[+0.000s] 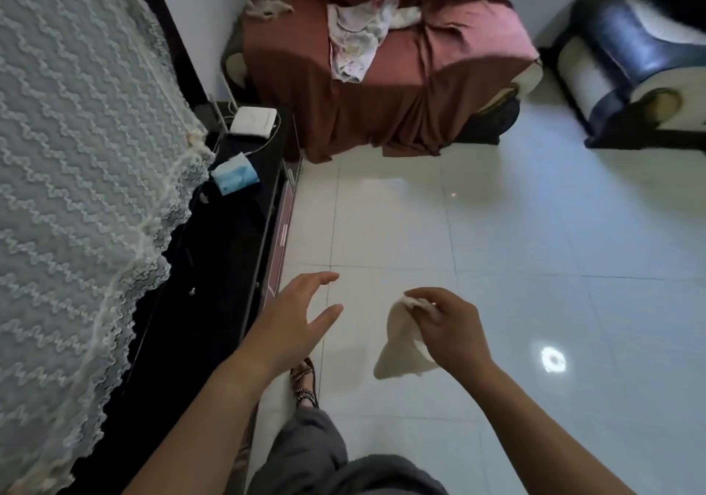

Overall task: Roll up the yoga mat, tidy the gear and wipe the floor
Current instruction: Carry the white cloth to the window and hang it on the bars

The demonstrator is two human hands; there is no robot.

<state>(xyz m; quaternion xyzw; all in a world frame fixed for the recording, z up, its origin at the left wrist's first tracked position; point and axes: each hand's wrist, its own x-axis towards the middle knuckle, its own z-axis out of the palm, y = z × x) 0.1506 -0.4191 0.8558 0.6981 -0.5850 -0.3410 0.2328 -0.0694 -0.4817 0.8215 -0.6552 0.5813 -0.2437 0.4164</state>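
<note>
At lower centre a sandalled foot (305, 382) is planted on the tiled floor (515, 227). Just above it, the left hand (298, 315) is held with fingers spread and relaxed, grasping nothing. The right hand (452, 328) is pinched on the top of a pale cloth (399, 349), which hangs clear of the tiles. For a good wipe, the cloth should probably be lowered, flattened under the palm and drawn in overlapping strokes. No yoga mat is seen. At left centre, print on the blue tissue pack (235, 175) cannot be read.
</note>
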